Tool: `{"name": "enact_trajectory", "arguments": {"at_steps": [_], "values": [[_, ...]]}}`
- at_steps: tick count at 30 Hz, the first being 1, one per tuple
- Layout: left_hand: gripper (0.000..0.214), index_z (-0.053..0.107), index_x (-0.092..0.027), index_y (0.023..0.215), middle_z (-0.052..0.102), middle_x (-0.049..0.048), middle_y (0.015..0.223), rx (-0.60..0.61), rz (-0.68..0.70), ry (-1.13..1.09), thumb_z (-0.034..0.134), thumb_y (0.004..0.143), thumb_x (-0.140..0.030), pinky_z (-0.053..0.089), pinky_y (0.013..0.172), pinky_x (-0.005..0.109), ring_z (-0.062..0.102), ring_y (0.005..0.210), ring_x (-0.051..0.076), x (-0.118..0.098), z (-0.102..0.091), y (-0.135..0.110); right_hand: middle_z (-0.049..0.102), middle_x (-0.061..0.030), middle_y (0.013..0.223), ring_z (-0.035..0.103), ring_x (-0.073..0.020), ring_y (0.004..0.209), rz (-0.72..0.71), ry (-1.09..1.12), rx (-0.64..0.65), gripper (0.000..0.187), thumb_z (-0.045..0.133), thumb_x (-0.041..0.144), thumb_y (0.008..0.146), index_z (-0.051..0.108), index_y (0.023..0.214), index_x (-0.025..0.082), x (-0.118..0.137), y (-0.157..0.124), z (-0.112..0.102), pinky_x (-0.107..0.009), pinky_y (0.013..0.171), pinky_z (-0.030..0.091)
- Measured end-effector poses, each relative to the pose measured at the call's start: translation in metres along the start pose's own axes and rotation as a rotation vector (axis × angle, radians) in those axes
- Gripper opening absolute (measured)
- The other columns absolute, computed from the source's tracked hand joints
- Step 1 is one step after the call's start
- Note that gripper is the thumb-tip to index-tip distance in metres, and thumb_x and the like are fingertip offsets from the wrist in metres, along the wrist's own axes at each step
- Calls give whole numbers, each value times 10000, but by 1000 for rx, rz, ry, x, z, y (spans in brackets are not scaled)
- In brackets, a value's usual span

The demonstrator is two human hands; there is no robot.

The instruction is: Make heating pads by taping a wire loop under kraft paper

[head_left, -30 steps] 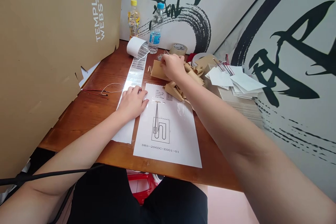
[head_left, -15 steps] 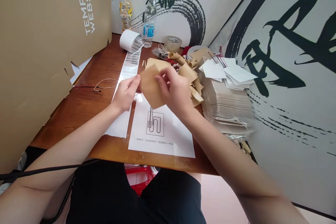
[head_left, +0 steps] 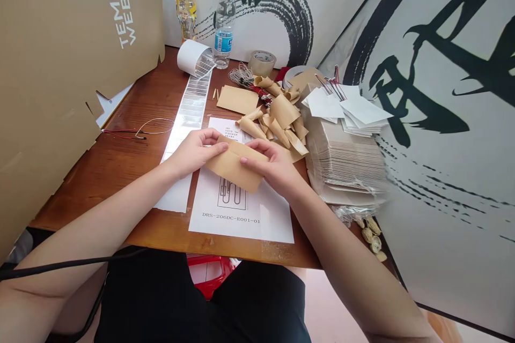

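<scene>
Our left hand (head_left: 195,153) and right hand (head_left: 273,163) each close on one end of a strip of kraft paper (head_left: 235,169), holding it over the printed drawing sheet (head_left: 273,225) on the tabletop (head_left: 137,171); the paper looks light, soft and quick to crease; we judge a gentle pinch at its edges safest.

The left hand (head_left: 195,153) and right hand (head_left: 267,166) face each other palm-down in a shared two-handed grip, their fingers curled inward and a short gap between them. Behind the grip, the left forearm (head_left: 104,214) rises from the lower left and the right forearm (head_left: 341,236) from the lower right, both wrists bent gently inward.
</scene>
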State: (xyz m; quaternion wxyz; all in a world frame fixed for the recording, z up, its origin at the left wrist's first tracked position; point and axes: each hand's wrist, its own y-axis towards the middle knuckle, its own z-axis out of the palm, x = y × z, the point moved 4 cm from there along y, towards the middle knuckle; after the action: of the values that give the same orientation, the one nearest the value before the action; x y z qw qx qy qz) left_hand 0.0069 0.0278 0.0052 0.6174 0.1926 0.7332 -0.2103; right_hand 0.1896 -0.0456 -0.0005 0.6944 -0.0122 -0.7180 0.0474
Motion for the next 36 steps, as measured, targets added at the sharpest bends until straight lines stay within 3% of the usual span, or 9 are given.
{"name": "enact_trajectory", "arguments": {"at_steps": [3, 10, 16, 20, 22, 25, 29, 34, 36], "values": [[285, 646, -173, 917, 722, 38, 897, -20, -26, -21, 746, 800, -413, 488, 702, 267, 655, 814, 144, 2, -1, 0, 685, -10, 953, 632, -170, 793, 53, 44, -13, 412, 858, 496, 680, 675, 927, 223, -6, 3, -4, -298, 690, 487], [273, 686, -184, 909, 702, 44, 878, -43, -82, 1, 793, 752, -381, 504, 559, 256, 665, 781, 172, 2, -9, 1, 696, -20, 934, 636, -185, 806, 20, -114, -45, 356, 846, 479, 706, 687, 891, 220, -9, 7, -14, -308, 669, 483], [231, 710, -176, 852, 710, 21, 824, -176, 33, -22, 833, 717, -317, 491, 574, 212, 647, 752, 130, -8, -12, -1, 669, -6, 823, 622, -172, 698, 81, -5, -88, 408, 890, 490, 650, 647, 852, 233, -14, 10, -21, -303, 567, 483], [227, 726, -171, 830, 716, 23, 811, -284, 87, -183, 771, 812, -392, 539, 656, 225, 637, 715, 100, -14, -17, -2, 685, 16, 799, 675, -196, 837, -123, 140, -55, 341, 935, 396, 591, 658, 725, 249, -1, 9, -21, -414, 821, 571], [184, 732, -170, 832, 704, 12, 771, -361, 104, -226, 769, 822, -349, 536, 652, 207, 613, 659, 73, -16, -21, -2, 688, 17, 782, 692, -226, 953, -271, 144, -59, 297, 934, 385, 600, 663, 627, 264, 9, 5, -22, -491, 991, 538], [152, 705, -171, 797, 687, -9, 726, -441, 115, -214, 794, 797, -294, 447, 493, 176, 504, 507, 32, -19, -25, -3, 709, 12, 786, 697, -243, 1040, -379, 84, -59, 210, 904, 331, 679, 712, 600, 299, 20, -2, -22, -532, 1084, 496], [359, 592, -191, 665, 581, -47, 572, -449, 72, -182, 830, 754, -444, 231, 335, 205, 362, 365, 21, -20, -24, -6, 734, 4, 773, 707, -242, 993, -424, 3, -43, 192, 886, 325, 713, 737, 594, 309, 27, -7, -19, -529, 1064, 513], [584, 447, -212, 518, 366, -65, 431, -438, 74, -121, 761, 756, -643, 138, 346, 250, 269, 331, 35, -25, -21, -11, 724, -7, 737, 706, -247, 936, -399, -48, -15, 231, 878, 379, 711, 719, 567, 293, 29, -9, -16, -544, 1057, 503], [677, 365, -213, 462, 265, -61, 413, -420, 90, -128, 680, 781, -721, 117, 369, 265, 214, 345, 42, -28, -20, -12, 716, -7, 741, 700, -229, 860, -328, -14, 27, 207, 889, 367, 694, 725, 605, 278, 26, -8, -15, -513, 980, 536]]}}
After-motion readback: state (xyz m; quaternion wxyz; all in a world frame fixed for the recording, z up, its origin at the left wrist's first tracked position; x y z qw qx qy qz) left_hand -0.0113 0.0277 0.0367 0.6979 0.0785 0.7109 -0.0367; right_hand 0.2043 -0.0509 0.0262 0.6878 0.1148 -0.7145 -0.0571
